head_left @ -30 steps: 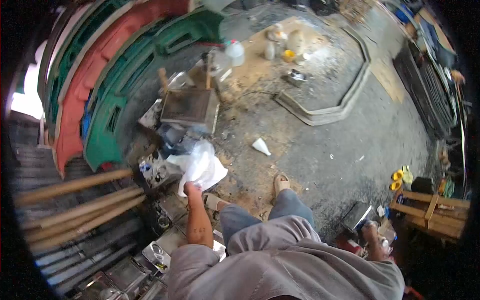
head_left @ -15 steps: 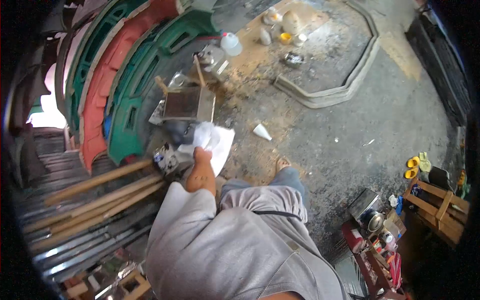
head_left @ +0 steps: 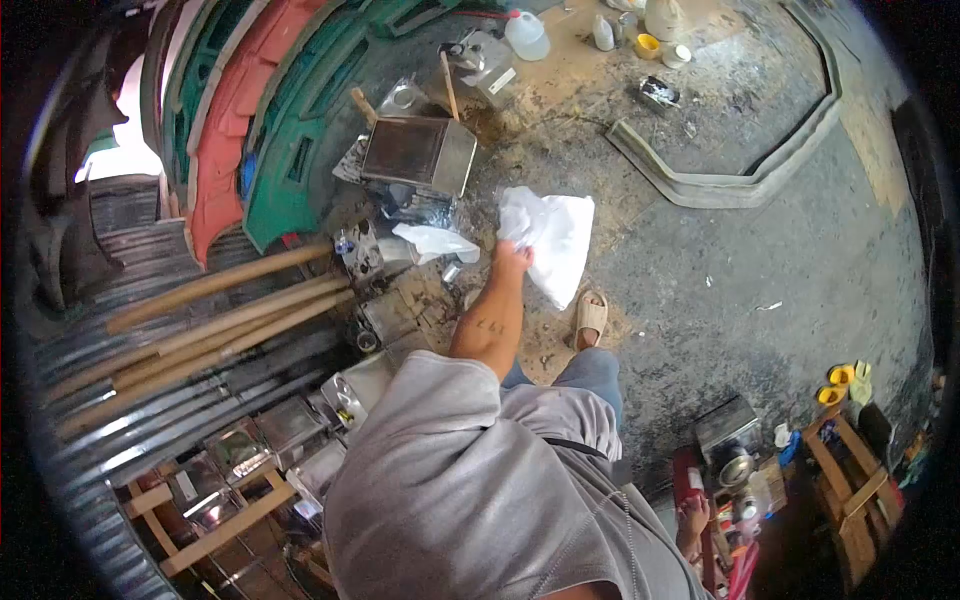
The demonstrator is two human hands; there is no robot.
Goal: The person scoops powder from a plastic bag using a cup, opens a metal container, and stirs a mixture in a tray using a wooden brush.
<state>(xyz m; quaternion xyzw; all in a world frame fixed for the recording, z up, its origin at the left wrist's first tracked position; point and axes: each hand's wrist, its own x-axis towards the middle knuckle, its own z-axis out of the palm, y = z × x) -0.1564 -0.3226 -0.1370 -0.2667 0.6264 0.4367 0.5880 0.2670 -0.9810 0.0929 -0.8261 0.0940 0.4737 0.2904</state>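
My left hand (head_left: 516, 256) is closed round the gathered neck of a white plastic bag (head_left: 562, 248), which hangs over the floor in front of my feet. The bag's lower part looks full and bright white, its top crumpled and translucent. My right hand (head_left: 692, 515) is low at the right, beside a red box (head_left: 687, 478) and several small bottles; its fingers look loosely curled, and whether they hold anything is too small to tell. Left of the bag, a crumpled white plastic sheet (head_left: 437, 241) lies near a metal box (head_left: 420, 152).
Green and red moulded panels (head_left: 232, 130) stand at the upper left, above wooden poles (head_left: 230, 297). A grey angular strip (head_left: 720, 190) lies on the floor, with a jug (head_left: 527, 36) and a yellow bowl (head_left: 647, 46) beyond. A wooden pallet (head_left: 858, 490) is at the right.
My left hand has carried the white bag to the right, away from the metal box and the clutter. The view has turned, and my right hand shows again beside the red box.
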